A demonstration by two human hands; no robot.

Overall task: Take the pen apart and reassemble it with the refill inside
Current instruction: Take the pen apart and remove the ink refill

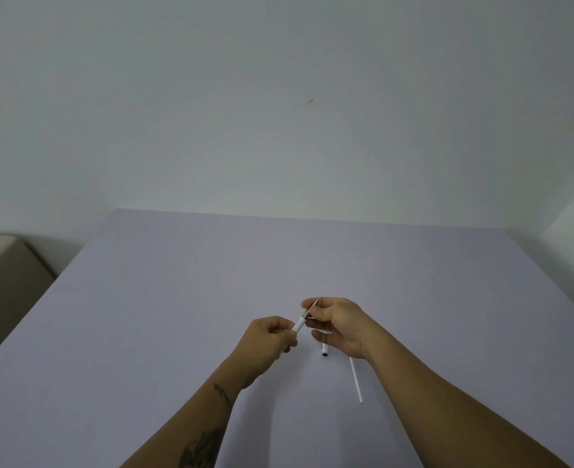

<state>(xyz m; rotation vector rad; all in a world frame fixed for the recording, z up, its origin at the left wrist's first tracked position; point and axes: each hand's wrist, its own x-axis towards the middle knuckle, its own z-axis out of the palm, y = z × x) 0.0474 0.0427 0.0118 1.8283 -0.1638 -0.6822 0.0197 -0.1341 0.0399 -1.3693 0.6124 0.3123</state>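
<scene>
My left hand (268, 339) grips the white pen barrel (299, 323), which points up and to the right. The fingers of my right hand (339, 324) pinch the pen's thin metallic tip (313, 306) at the barrel's upper end. A thin white refill tube (356, 381) lies on the table below my right wrist, its upper end hidden by the hand. Between my hands, a small white pen part with a dark end (324, 350) lies on the table, partly covered by my right fingers.
The lilac table (177, 298) reaches a plain white wall at the back. A beige piece of furniture (5, 275) stands past the left edge. The table's right edge runs near a white corner at far right.
</scene>
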